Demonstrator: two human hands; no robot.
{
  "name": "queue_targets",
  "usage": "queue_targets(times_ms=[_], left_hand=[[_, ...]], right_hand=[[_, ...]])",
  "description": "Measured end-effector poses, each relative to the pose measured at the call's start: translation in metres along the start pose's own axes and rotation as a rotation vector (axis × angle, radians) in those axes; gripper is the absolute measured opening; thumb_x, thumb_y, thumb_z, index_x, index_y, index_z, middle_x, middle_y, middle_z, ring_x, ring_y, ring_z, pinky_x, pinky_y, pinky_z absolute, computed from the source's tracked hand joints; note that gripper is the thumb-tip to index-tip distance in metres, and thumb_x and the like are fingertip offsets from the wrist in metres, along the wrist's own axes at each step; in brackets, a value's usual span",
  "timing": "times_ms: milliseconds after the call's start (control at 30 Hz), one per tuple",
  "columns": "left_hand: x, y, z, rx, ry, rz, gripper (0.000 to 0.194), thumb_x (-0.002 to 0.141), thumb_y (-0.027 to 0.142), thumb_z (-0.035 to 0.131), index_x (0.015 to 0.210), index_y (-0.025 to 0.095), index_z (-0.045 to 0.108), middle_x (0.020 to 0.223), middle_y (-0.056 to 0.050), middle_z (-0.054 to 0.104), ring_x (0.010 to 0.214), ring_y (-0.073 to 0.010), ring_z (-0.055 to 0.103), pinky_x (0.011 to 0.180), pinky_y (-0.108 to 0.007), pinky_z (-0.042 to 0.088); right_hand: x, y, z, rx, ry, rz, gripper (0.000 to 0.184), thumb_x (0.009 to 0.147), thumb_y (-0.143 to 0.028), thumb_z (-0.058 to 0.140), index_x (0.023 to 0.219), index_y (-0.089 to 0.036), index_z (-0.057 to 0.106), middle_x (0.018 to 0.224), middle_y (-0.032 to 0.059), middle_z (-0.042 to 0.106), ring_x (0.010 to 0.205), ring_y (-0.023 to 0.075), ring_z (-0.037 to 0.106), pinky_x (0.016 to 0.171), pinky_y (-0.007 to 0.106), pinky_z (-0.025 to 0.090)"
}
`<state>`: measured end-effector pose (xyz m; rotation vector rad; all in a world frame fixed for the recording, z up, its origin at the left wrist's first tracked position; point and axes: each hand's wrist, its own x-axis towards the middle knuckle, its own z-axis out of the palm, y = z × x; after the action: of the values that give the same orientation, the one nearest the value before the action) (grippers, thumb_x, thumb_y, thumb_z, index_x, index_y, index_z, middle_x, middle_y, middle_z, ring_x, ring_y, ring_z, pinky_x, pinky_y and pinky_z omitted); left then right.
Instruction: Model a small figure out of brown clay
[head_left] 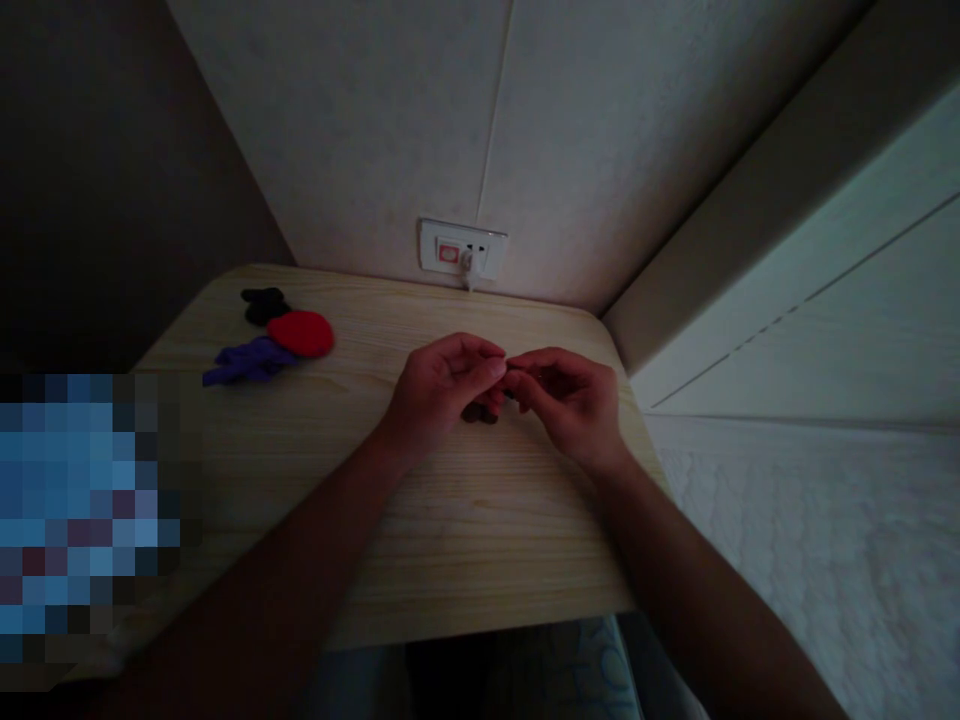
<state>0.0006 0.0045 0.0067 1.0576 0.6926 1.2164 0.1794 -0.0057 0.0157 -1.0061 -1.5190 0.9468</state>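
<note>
My left hand (448,390) and my right hand (574,400) meet over the wooden tabletop, both closed in a pinch with their fingertips almost touching. What sits between the fingertips is small, dark and mostly hidden. Just beneath the fingers, small dark brown lumps (480,413) show in part, and I cannot tell whether they rest on the table or hang from my fingers. At the far left of the table lie a flat red disc (301,334), a crumpled purple piece (251,361) and a black lumpy piece (264,305), close together; they look like modelling clay.
The pale wooden table (450,560) reaches back to a wall with a socket plate (463,250), where a white plug is inserted. A blurred-out blue patch (75,500) covers the left edge. White quilted bedding (810,540) lies to the right, beside a pale panel (810,270).
</note>
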Motion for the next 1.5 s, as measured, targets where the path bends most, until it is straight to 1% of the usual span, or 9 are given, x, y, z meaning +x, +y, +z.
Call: queue_targets(times_ms=[233, 367, 500, 600, 733, 933, 1233, 1400, 1500], left_hand=[[0.0012, 0.0016, 0.0009, 0.02, 0.013, 0.008, 0.036, 0.077, 0.043, 0.093, 0.088, 0.015, 0.072, 0.07, -0.004, 0.076, 0.052, -0.0148, 0.067, 0.048, -0.026, 0.054], [0.0015, 0.0005, 0.0006, 0.028, 0.003, -0.011, 0.037, 0.079, 0.046, 0.09, 0.087, 0.015, 0.072, 0.068, -0.003, 0.073, 0.053, -0.0151, 0.067, 0.05, -0.027, 0.056], [0.0014, -0.001, 0.0002, 0.02, -0.025, -0.004, 0.036, 0.078, 0.043, 0.09, 0.094, 0.016, 0.073, 0.073, -0.002, 0.076, 0.057, -0.0148, 0.068, 0.055, -0.029, 0.058], [0.0011, 0.0, 0.0007, 0.053, -0.027, 0.008, 0.034, 0.078, 0.042, 0.089, 0.095, 0.015, 0.075, 0.078, -0.005, 0.079, 0.059, -0.0149, 0.068, 0.056, -0.029, 0.058], [0.0007, 0.0011, 0.0009, 0.076, -0.007, 0.017, 0.033, 0.078, 0.041, 0.09, 0.09, 0.015, 0.075, 0.073, -0.005, 0.078, 0.057, -0.0156, 0.068, 0.054, -0.029, 0.057], [0.0004, -0.0018, -0.0006, -0.016, -0.028, -0.034, 0.03, 0.079, 0.038, 0.089, 0.093, 0.016, 0.074, 0.078, -0.006, 0.08, 0.059, -0.0162, 0.071, 0.057, -0.03, 0.06], [0.0007, 0.0016, 0.0, 0.021, 0.001, 0.041, 0.029, 0.075, 0.033, 0.093, 0.087, 0.016, 0.073, 0.072, -0.003, 0.077, 0.056, -0.015, 0.07, 0.049, -0.024, 0.054], [0.0014, -0.0018, -0.0015, -0.047, -0.017, 0.001, 0.028, 0.076, 0.032, 0.09, 0.092, 0.016, 0.073, 0.076, -0.002, 0.078, 0.06, -0.0161, 0.072, 0.056, -0.028, 0.06], [0.0015, -0.0011, -0.0003, -0.002, -0.004, -0.004, 0.03, 0.076, 0.034, 0.091, 0.091, 0.015, 0.074, 0.072, -0.002, 0.076, 0.058, -0.0155, 0.07, 0.053, -0.027, 0.058]], right_hand=[[0.0003, 0.0003, 0.0007, 0.046, 0.004, -0.04, 0.033, 0.079, -0.047, 0.094, 0.099, -0.025, 0.081, 0.084, 0.0026, 0.081, 0.071, 0.0164, 0.075, 0.066, 0.032, 0.066], [-0.0005, -0.0002, 0.0015, 0.014, 0.014, -0.027, 0.031, 0.083, -0.052, 0.09, 0.097, -0.025, 0.082, 0.081, 0.0024, 0.08, 0.065, 0.0158, 0.072, 0.065, 0.033, 0.066], [-0.0002, 0.0002, 0.0001, 0.003, 0.036, -0.018, 0.032, 0.085, -0.052, 0.088, 0.094, -0.023, 0.081, 0.079, 0.003, 0.08, 0.063, 0.0155, 0.071, 0.061, 0.032, 0.064], [0.0004, 0.0005, -0.0004, -0.003, 0.021, -0.022, 0.031, 0.085, -0.051, 0.089, 0.095, -0.023, 0.081, 0.081, 0.0035, 0.081, 0.066, 0.0164, 0.073, 0.065, 0.033, 0.066], [0.0005, 0.0009, 0.0006, 0.036, 0.0, -0.028, 0.031, 0.081, -0.049, 0.093, 0.099, -0.025, 0.082, 0.086, 0.0033, 0.082, 0.07, 0.0171, 0.075, 0.069, 0.035, 0.068], [0.0004, 0.0002, 0.0004, 0.068, -0.007, -0.051, 0.024, 0.082, -0.043, 0.093, 0.096, -0.026, 0.085, 0.092, 0.0037, 0.082, 0.078, 0.018, 0.078, 0.078, 0.037, 0.069], [0.0006, 0.0012, 0.0004, 0.063, -0.019, -0.073, 0.025, 0.083, -0.042, 0.093, 0.099, -0.025, 0.083, 0.093, 0.0039, 0.083, 0.078, 0.0172, 0.078, 0.079, 0.035, 0.07], [0.0015, 0.0037, -0.0008, 0.06, -0.017, -0.128, 0.017, 0.087, -0.036, 0.09, 0.097, -0.025, 0.083, 0.093, 0.0033, 0.081, 0.079, 0.016, 0.077, 0.078, 0.033, 0.069], [0.0022, 0.0041, -0.0012, 0.075, -0.013, -0.131, 0.017, 0.085, -0.034, 0.091, 0.098, -0.026, 0.082, 0.094, 0.0027, 0.081, 0.08, 0.0159, 0.077, 0.079, 0.032, 0.068]])
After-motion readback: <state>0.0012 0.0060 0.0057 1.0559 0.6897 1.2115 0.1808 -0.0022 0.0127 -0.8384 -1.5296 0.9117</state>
